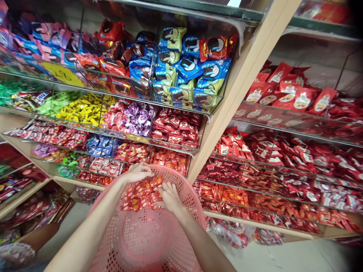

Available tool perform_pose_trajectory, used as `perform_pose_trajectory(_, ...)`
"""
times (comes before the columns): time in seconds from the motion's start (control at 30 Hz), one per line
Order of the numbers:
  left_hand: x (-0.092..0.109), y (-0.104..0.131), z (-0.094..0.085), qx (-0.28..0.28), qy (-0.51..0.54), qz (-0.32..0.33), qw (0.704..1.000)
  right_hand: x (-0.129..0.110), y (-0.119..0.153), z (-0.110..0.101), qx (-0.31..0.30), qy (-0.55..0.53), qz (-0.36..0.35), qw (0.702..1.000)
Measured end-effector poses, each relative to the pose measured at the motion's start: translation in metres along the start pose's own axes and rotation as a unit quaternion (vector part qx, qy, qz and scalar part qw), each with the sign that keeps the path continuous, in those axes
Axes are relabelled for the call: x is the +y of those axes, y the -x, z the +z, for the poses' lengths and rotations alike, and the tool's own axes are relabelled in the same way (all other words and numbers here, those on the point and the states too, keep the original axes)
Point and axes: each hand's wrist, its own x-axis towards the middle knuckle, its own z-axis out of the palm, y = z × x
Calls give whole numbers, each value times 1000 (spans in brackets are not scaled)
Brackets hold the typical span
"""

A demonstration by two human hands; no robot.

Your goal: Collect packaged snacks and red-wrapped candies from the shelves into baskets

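Observation:
A clump of small red candy packets [141,194] with orange-yellow and white spots is bunched inside the far part of a pink perforated plastic basket [193,192]. My left hand [139,172] is at the upper side of the clump, just inside the basket's far rim, its fingers bent together and pointing right. On the clump's right side, my right hand [170,197] presses with curled fingers. Together the two hands hold the packets between them; the undersides of the fingers are hidden. Below the clump, the basket's round bottom shows bare.
Tiered shelves of wrapped sweets stand ahead, with similar red packets [171,160] right behind the basket. A slanting wooden post [227,109] divides the shelves. Another person's arm [39,238] is at lower left. Plastic bags [232,232] lie beneath the right shelf.

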Motion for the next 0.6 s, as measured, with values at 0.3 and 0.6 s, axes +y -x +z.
perform_pose_trajectory(0.3,-11,5,4,26,-12,-29,999,-4,-12,-42,130,-98,17,987)
perform_pose_trajectory(0.6,-57,31,-3,38,-4,-77,996,64,-64,-52,120,-106,194,968)
